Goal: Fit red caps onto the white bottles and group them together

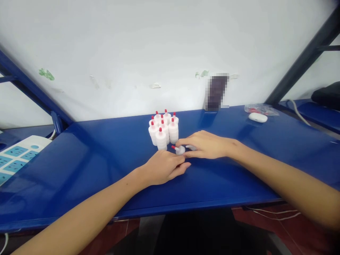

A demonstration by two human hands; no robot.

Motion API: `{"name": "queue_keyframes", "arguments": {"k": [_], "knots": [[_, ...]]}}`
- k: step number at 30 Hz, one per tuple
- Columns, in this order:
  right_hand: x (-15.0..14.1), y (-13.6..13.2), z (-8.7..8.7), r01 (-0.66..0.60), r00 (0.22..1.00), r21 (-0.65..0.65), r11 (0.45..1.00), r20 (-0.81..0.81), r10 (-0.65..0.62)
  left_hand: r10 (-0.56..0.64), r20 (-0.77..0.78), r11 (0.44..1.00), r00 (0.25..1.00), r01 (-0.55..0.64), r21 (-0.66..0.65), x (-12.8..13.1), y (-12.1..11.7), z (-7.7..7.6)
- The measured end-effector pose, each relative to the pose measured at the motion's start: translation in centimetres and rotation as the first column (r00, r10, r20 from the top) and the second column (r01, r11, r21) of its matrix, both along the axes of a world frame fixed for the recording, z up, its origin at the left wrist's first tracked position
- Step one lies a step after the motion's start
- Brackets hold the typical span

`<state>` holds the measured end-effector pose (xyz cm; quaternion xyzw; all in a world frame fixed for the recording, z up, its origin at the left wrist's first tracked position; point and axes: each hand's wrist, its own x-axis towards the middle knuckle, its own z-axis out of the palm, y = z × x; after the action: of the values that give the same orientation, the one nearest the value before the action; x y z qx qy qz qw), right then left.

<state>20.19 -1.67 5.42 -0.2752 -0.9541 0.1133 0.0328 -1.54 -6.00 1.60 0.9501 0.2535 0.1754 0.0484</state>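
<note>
A cluster of several small white bottles with red caps (163, 129) stands upright on the blue table (92, 166). Just in front of it, one more such bottle (179, 149) lies on its side, red tip pointing left. My right hand (207, 145) is closed around that lying bottle. My left hand (164, 167) rests on the table right below it, fingers curled together, its fingertips touching or almost touching the bottle.
A white power strip (16, 156) lies at the left edge. At the back right are a white earbud case (258, 117), a clear plastic bag (261, 108) and a blurred dark object (216, 92) leaning on the wall. Blue frame struts rise on both sides.
</note>
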Motion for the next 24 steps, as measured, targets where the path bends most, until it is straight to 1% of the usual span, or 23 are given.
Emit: {"name": "queue_keyframes", "arguments": {"k": [3,5,7,9,10,12,14,16,18,20,22,24], "knots": [[0.3,0.4,0.0,0.0,1.0,-0.002,1.0,0.019,0.0,0.009,0.0,1.0,1.0,-0.009,-0.021,0.0,-0.1,0.1],[0.4,0.4,-0.1,0.023,1.0,0.028,0.999,0.009,-0.023,0.013,0.022,1.0,1.0,-0.013,-0.009,0.1,-0.1,0.1],[0.4,0.3,-0.2,0.065,0.996,0.088,0.994,-0.06,-0.06,0.021,0.067,0.999,0.998,-0.023,0.026,0.1,-0.2,0.0],[0.4,0.1,-0.2,0.08,0.978,0.155,0.985,-0.203,-0.047,0.031,0.132,0.993,0.991,-0.046,0.111,0.1,-0.2,0.0],[0.3,-0.2,-0.3,0.063,0.959,0.178,0.982,-0.282,-0.01,0.028,0.169,0.983,0.985,-0.058,0.176,0.1,-0.2,0.0],[-0.1,-0.8,-0.3,-0.022,0.915,0.192,0.981,-0.392,0.097,0.001,0.234,0.941,0.972,-0.08,0.329,0.1,-0.2,0.2],[-0.7,-1.5,-0.5,-0.129,0.889,0.168,0.977,-0.417,0.19,-0.047,0.258,0.888,0.965,-0.078,0.454,0.0,-0.3,0.6],[-1.4,-2.3,-0.8,-0.202,0.88,0.136,0.97,-0.409,0.241,-0.094,0.253,0.843,0.963,-0.057,0.534,-0.1,-0.3,1.0],[-2.1,-2.8,-1.2,-0.227,0.873,0.117,0.967,-0.416,0.255,-0.134,0.231,0.807,0.964,-0.03,0.59,-0.2,-0.4,1.3],[-2.4,-3.1,-1.6,-0.223,0.869,0.098,0.97,-0.43,0.243,-0.154,0.21,0.776,0.965,-0.013,0.631,-0.2,-0.4,1.5],[-2.6,-3.2,-1.9,-0.197,0.876,0.079,0.977,-0.433,0.212,-0.147,0.189,0.761,0.971,-0.01,0.649,-0.3,-0.4,1.6],[-2.6,-3.1,-2.0,-0.157,0.885,0.064,0.986,-0.433,0.169,-0.125,0.165,0.758,0.978,-0.013,0.652,-0.3,-0.4,1.6]]}}
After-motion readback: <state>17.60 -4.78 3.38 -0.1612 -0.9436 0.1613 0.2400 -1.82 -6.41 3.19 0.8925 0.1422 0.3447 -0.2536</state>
